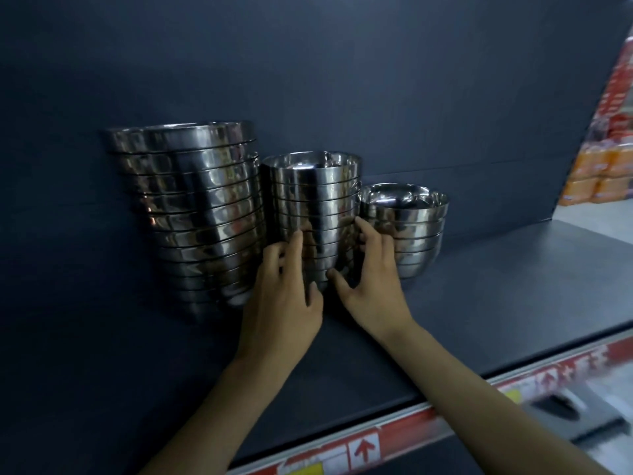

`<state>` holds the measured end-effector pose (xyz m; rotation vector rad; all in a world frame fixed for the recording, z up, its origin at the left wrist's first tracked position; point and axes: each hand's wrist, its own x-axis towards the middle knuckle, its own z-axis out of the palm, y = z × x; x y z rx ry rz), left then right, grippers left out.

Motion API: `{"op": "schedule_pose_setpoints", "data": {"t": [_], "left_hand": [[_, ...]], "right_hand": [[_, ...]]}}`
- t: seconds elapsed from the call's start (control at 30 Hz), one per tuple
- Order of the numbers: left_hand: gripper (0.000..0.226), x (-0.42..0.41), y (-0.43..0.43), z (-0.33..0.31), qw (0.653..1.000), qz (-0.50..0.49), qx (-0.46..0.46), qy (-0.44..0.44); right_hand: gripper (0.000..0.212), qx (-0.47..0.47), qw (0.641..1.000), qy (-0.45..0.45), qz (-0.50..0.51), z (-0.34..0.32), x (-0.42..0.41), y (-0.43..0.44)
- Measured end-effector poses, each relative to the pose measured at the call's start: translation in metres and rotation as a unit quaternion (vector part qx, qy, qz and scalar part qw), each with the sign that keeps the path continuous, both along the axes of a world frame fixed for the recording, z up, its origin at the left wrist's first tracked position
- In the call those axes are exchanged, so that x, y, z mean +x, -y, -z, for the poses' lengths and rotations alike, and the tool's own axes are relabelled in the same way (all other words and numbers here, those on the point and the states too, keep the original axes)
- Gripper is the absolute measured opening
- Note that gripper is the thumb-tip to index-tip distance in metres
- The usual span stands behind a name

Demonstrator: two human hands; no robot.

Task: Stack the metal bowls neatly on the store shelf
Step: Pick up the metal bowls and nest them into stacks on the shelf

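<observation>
While three nested stacks of steel bowls stand in a row on the dark shelf, both hands are at the middle stack, which sits just beside the tall stack on its left and the short stack on its right, all close to the back panel. The left hand cups the lower bowls on the left flank, fingers curved up the side and thumb at the front. The right hand mirrors it on the right flank, fingers slipped in next to the short stack and thumb near the base. Neither hand is spread flat; each wraps partly round the stack. Nested steel like this is likely rigid and fairly heavy as a column, and the polished walls look slippery, so a squeeze higher up could let the bowls slide or tip. Taking hold low, with pressure from both sides near the bottom bowl, seems the safest way to shift the whole stack without shearing it.
</observation>
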<state>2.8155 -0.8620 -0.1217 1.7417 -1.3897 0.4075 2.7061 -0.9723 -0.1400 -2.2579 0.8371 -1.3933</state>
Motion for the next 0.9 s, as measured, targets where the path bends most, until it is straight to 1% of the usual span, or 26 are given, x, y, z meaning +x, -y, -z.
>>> {"op": "schedule_pose_setpoints", "data": {"t": [0.03, 0.07, 0.13, 0.2, 0.23, 0.3, 0.37, 0.4, 0.47, 0.57, 0.73, 0.8, 0.83, 0.9], "left_hand": [[0.061, 0.003, -0.008, -0.008, 1.000, 0.010, -0.011, -0.011], [0.053, 0.007, -0.017, -0.016, 0.999, 0.023, -0.044, -0.020], [0.041, 0.026, -0.039, -0.028, 0.990, 0.025, -0.136, -0.016], [0.038, 0.060, -0.061, -0.031, 0.979, -0.007, -0.203, -0.015], [0.041, 0.079, -0.069, -0.029, 0.975, -0.021, -0.219, -0.036], [0.053, 0.112, -0.080, -0.018, 0.970, -0.028, -0.211, -0.121], [0.067, 0.128, -0.085, -0.003, 0.962, 0.007, -0.168, -0.215], [0.071, 0.132, -0.086, 0.003, 0.960, 0.032, -0.142, -0.241], [0.078, 0.135, -0.083, 0.010, 0.960, 0.071, -0.107, -0.250], [0.088, 0.134, -0.080, 0.010, 0.955, 0.101, -0.100, -0.261], [0.099, 0.136, -0.079, 0.010, 0.953, 0.115, -0.080, -0.268], [0.103, 0.136, -0.079, 0.011, 0.954, 0.114, -0.075, -0.266], [0.105, 0.136, -0.079, 0.012, 0.955, 0.111, -0.074, -0.265], [0.111, 0.136, -0.077, 0.014, 0.956, 0.108, -0.070, -0.262]], "right_hand": [[0.086, 0.002, 1.000, -0.002, 0.003, -0.001, -0.001, 0.000], [0.086, 0.001, 1.000, 0.002, 0.008, -0.003, -0.003, -0.001], [0.081, -0.027, 0.999, 0.029, 0.023, -0.008, -0.005, -0.008], [0.075, -0.077, 0.994, 0.070, 0.017, -0.016, 0.000, -0.025], [0.074, -0.092, 0.993, 0.077, 0.003, -0.021, 0.007, -0.036], [0.075, -0.090, 0.994, 0.047, -0.036, -0.028, 0.026, -0.059], [0.079, -0.074, 0.995, -0.009, -0.059, -0.030, 0.046, -0.076], [0.082, -0.070, 0.995, -0.030, -0.059, -0.029, 0.054, -0.079], [0.086, -0.061, 0.995, -0.047, -0.061, -0.028, 0.067, -0.082], [0.089, -0.033, 0.996, -0.042, -0.077, -0.024, 0.076, -0.082], [0.085, -0.054, 0.996, -0.031, -0.069, -0.020, 0.083, -0.083], [0.084, -0.044, 0.996, -0.031, -0.075, -0.022, 0.079, -0.083], [0.082, -0.052, 0.996, -0.019, -0.064, -0.025, 0.074, -0.081], [0.076, -0.116, 0.993, 0.032, 0.004, -0.035, 0.060, -0.070]]}}
